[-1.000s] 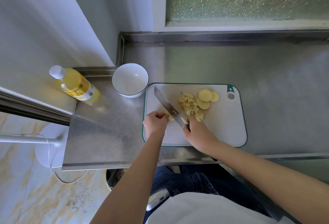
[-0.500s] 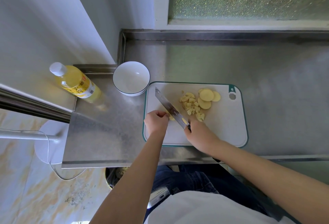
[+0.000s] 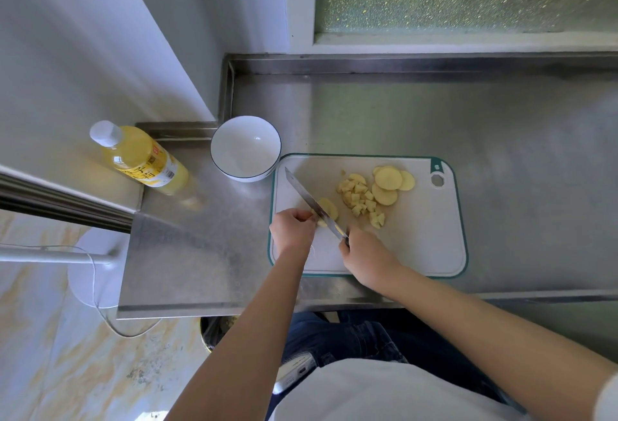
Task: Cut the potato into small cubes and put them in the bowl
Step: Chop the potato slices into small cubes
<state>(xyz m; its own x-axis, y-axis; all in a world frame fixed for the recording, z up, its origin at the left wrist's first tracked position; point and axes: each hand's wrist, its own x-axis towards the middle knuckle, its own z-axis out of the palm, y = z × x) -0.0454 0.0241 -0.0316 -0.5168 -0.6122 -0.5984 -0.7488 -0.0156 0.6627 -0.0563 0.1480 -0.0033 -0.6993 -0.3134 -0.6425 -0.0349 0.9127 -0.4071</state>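
Note:
On the white cutting board [image 3: 418, 240] with a green rim, a pale potato slice [image 3: 329, 208] lies under the knife blade [image 3: 309, 199]. My right hand [image 3: 366, 253] grips the knife handle. My left hand [image 3: 292, 228] pinches the slice at its left edge with curled fingers. A heap of small potato cubes [image 3: 359, 198] sits mid-board, and three round slices [image 3: 389, 183] lie just beyond it. The white bowl [image 3: 245, 148] stands empty off the board's far left corner.
A yellow bottle [image 3: 140, 158] with a white cap stands left of the bowl on the steel counter [image 3: 501, 126]. The counter's front edge runs just below the board. A wall rises at the left, a frosted window at the back.
The knife blade has shifted slightly left across the slice, so more of the potato slice shows to the right of the blade. Both hands stay in place.

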